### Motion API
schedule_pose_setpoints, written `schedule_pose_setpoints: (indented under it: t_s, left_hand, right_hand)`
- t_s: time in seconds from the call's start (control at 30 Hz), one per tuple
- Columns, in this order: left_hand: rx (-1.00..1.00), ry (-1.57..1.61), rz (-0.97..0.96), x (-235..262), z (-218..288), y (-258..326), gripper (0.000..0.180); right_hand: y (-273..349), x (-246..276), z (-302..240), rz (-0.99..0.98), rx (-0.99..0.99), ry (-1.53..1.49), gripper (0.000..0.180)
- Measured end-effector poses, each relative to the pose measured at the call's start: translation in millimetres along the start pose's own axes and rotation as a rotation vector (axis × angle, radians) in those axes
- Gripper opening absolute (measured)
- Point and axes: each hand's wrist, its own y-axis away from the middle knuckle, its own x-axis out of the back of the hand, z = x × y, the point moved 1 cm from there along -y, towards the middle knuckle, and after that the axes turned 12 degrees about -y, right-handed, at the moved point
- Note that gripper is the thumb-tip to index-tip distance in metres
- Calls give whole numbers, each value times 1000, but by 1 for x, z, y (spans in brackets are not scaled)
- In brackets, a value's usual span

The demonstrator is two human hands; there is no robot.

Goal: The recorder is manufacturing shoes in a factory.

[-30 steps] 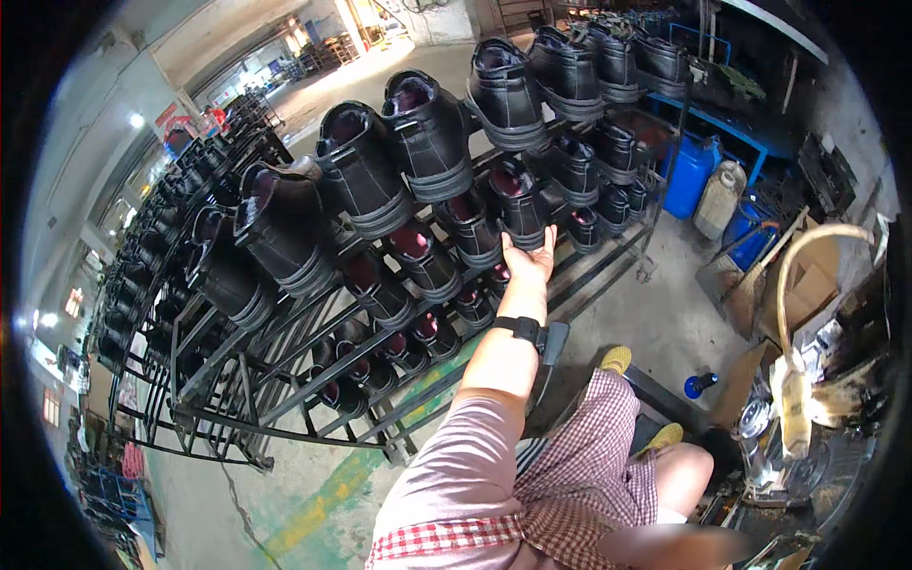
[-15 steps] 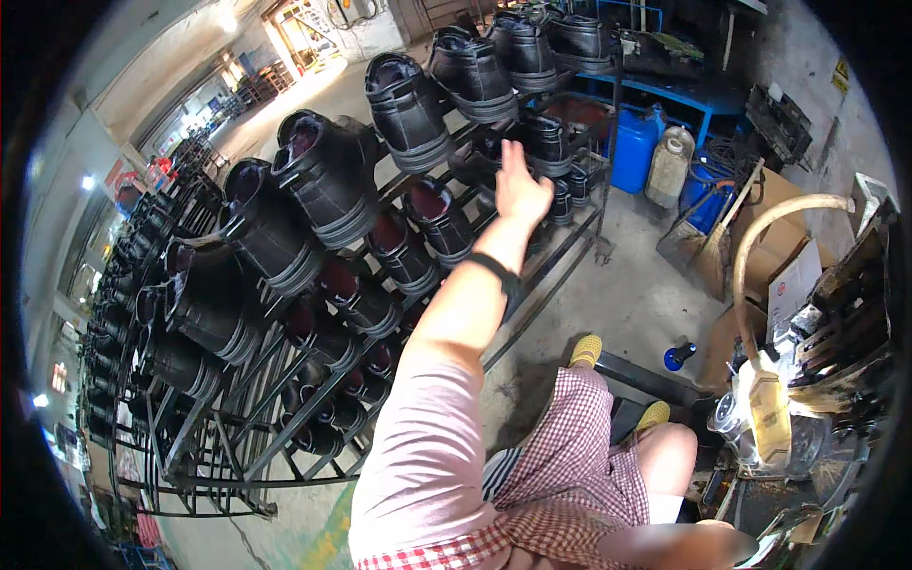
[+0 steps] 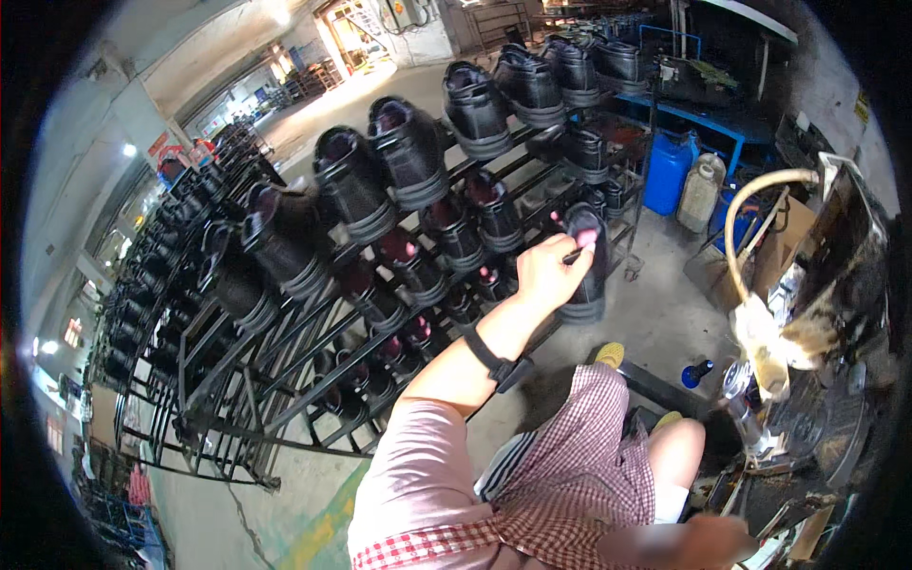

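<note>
Smooth blk shoe (image 3: 586,284) lifted, in L hand (image 3: 549,277)

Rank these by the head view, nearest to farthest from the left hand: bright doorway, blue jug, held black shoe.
1. Held black shoe: gripped in the left hand.
2. Blue jug: off to the hand's right.
3. Bright doorway: far back, upper left.

**Signage: nothing legible**

Yellow sign (image 3: 863,104) on the grey wall (image 3: 828,81), far right: dark marking, too small and blurred to read. Red panel (image 3: 158,144), left background: any lettering is a smear at this size. Pale box (image 3: 412,13), top edge, right of the bright opening (image 3: 359,40): small orange mark (image 3: 399,8) on its front, can't make it out.
</note>
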Motion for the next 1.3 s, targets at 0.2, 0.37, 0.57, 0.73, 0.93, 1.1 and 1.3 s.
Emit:
schedule_pose_setpoints:
  t_s: [0.2, 0.37, 0.57, 0.73, 0.93, 1.1, 1.3]
  left_hand:
    - [-372, 29, -83, 77, 90, 59, 38]
    - [-910, 183, -247, 69, 168, 146, 38]
    - [63, 833, -522, 34, 119, 198, 72]
    - [989, 1900, -624, 35, 132, 227, 87]
    - [432, 1183, -131, 34, 162, 156, 95]
    - [209, 772, -342, 1, 170, 106, 88]
    - [273, 960, -673, -40, 177, 68, 27]
  right_hand:
    - [19, -56, 47, 1839, -291, 506, 21]
    - [37, -42, 78, 1914, -415, 475, 17]
    - [68, -88, 78, 1910, -323, 578, 44]
    - [62, -67, 92, 1922, -254, 332, 41]
    - [60, -26, 58, 1999, 262, 671, 14]
    - [81, -17, 13, 2047, 228, 985, 15]
    - [80, -33, 12, 1808, 197, 575, 20]
